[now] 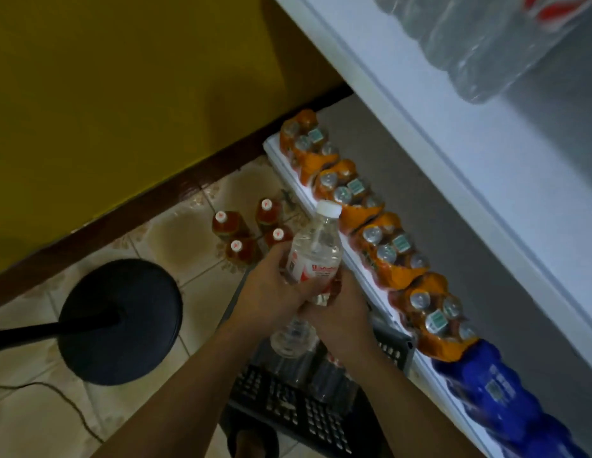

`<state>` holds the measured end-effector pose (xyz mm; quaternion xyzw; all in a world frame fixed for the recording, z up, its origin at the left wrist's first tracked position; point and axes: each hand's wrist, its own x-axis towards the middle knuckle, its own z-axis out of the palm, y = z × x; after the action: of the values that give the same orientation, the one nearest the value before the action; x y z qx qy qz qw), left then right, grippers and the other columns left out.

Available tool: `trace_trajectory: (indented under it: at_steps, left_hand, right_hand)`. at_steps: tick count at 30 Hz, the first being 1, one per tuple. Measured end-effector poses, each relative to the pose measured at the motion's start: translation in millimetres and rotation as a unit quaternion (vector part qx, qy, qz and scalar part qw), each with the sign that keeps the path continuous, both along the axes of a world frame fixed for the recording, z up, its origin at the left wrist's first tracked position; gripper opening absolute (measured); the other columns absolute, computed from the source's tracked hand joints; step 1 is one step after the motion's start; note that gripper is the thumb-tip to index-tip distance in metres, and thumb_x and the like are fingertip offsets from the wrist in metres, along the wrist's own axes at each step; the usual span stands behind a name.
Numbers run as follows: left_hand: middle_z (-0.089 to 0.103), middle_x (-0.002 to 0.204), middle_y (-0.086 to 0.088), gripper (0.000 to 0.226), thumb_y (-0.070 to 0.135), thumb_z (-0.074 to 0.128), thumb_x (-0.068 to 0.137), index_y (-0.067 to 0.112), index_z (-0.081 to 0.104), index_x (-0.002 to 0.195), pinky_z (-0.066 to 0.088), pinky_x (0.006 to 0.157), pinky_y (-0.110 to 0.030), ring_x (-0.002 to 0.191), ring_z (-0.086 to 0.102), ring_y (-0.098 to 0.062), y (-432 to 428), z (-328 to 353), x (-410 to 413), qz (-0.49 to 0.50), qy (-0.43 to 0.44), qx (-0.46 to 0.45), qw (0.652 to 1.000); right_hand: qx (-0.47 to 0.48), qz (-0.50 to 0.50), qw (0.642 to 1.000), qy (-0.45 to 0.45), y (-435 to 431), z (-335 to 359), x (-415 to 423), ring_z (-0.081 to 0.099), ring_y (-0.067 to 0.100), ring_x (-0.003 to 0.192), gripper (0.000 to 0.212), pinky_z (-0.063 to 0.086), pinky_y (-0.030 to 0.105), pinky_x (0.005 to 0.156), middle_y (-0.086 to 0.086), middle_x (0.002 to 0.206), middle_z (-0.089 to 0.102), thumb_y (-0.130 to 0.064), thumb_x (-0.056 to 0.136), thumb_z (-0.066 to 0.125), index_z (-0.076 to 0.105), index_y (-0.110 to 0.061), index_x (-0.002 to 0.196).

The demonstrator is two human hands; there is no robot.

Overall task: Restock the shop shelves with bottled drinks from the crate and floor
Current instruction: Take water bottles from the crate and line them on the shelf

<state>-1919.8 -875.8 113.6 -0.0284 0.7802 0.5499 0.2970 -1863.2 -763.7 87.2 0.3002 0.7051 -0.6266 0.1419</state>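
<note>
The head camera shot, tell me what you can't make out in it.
- Clear bottle label: red print blurred, unreadable.
- Black crate: both arms cover it, so the bottle count is hidden.
- Left hand and right hand: fingers overlap at the bottle's base.
- Blue pack: cut off by the bottom edge.
- Top-shelf water pack: cut off by the top edge.

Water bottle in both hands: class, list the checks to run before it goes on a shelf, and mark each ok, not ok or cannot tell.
1. Water bottle gripped by left hand and right hand: ok.
2. White cap on: ok.
3. Cap tight: cannot tell.
4. Lower shelf front row free: not ok, orange packs fill it.
5. Upper shelf has bare space: ok.
6. Crate holds more bottles: ok.
</note>
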Motion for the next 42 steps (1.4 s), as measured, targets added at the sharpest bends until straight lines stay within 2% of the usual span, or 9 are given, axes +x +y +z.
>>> trace_trajectory:
  at_steps: [5,8,12,16,22,28,31,36,42]
  left_hand:
    - [0.071,0.105,0.019,0.044,0.035,0.075,0.082,0.033,0.060,0.123,0.053,0.077,-0.014,0.095,0.066,0.005,37,56,-24,-0.014,0.050,0.063,0.997]
    - [0.071,0.101,0.019,0.036,0.031,0.075,0.083,0.035,0.062,0.117,0.055,0.080,-0.021,0.094,0.067,0.002,62,86,-37,-0.023,0.073,0.086,0.993]
    - [0.073,0.104,0.007,0.047,0.040,0.077,0.074,0.033,0.057,0.116,0.056,0.080,-0.035,0.096,0.070,-0.011,95,113,-44,0.012,0.105,0.118,0.987]
    - [0.073,0.104,-0.005,0.045,0.034,0.077,0.080,0.021,0.052,0.115,0.059,0.074,-0.030,0.091,0.072,-0.016,130,143,-47,0.021,0.094,0.172,0.980]
    - [0.073,0.108,-0.002,0.053,0.044,0.080,0.072,0.020,0.056,0.113,0.056,0.087,-0.045,0.100,0.070,-0.020,187,172,-59,-0.021,0.096,0.197,0.976]
    - [0.069,0.107,0.018,0.029,0.044,0.063,0.085,0.027,0.064,0.109,0.048,0.085,-0.016,0.103,0.061,0.006,240,176,-60,-0.029,0.157,0.156,0.975]
    - [0.062,0.115,0.021,0.035,0.049,0.057,0.088,0.031,0.059,0.118,0.044,0.079,-0.007,0.106,0.058,0.007,254,173,-64,-0.031,0.169,0.125,0.977]
    - [0.059,0.118,0.018,0.035,0.047,0.058,0.091,0.034,0.052,0.123,0.046,0.077,-0.010,0.103,0.057,0.004,270,161,-76,-0.035,0.155,0.102,0.982]
    - [0.059,0.116,0.018,0.034,0.044,0.059,0.092,0.034,0.051,0.123,0.044,0.070,-0.005,0.099,0.057,0.006,279,150,-80,-0.023,0.122,0.113,0.986]
  right_hand:
    - [-0.037,0.005,0.997,0.064,61,71,-12,0.065,-0.010,0.085,0.054,0.053,0.013,0.068,-0.025,0.093,0.069,-0.014,0.077,0.082,0.056,-0.030,0.120]
    - [-0.036,0.023,0.996,0.073,96,96,-25,0.068,0.005,0.095,0.059,0.057,0.027,0.079,-0.012,0.102,0.073,-0.013,0.077,0.081,0.057,-0.027,0.129]
    - [-0.072,0.059,0.992,0.080,128,131,-35,0.067,-0.002,0.084,0.049,0.050,0.017,0.066,-0.007,0.109,0.072,-0.015,0.079,0.079,0.060,-0.032,0.121]
    - [-0.062,0.030,0.993,0.098,155,164,-43,0.070,0.013,0.099,0.052,0.057,0.033,0.087,-0.002,0.107,0.074,-0.009,0.074,0.081,0.062,-0.022,0.120]
    - [0.026,-0.037,0.990,0.137,205,201,-51,0.069,0.005,0.094,0.063,0.059,0.028,0.082,-0.009,0.107,0.071,-0.017,0.064,0.089,0.058,-0.028,0.118]
    - [0.200,-0.106,0.960,0.164,253,200,-59,0.068,0.002,0.082,0.058,0.053,0.014,0.065,-0.014,0.095,0.067,-0.027,0.067,0.089,0.047,-0.029,0.108]
    - [0.282,-0.125,0.937,0.167,271,190,-65,0.069,0.012,0.085,0.059,0.056,0.027,0.070,-0.010,0.099,0.068,-0.032,0.071,0.086,0.043,-0.025,0.112]
    - [0.246,-0.135,0.951,0.133,291,172,-79,0.066,0.020,0.100,0.063,0.055,0.036,0.088,-0.004,0.115,0.064,-0.030,0.075,0.084,0.043,-0.025,0.122]
    - [0.256,-0.182,0.938,0.143,298,150,-112,0.066,0.021,0.100,0.069,0.056,0.036,0.084,0.002,0.115,0.063,-0.032,0.065,0.088,0.052,-0.024,0.123]
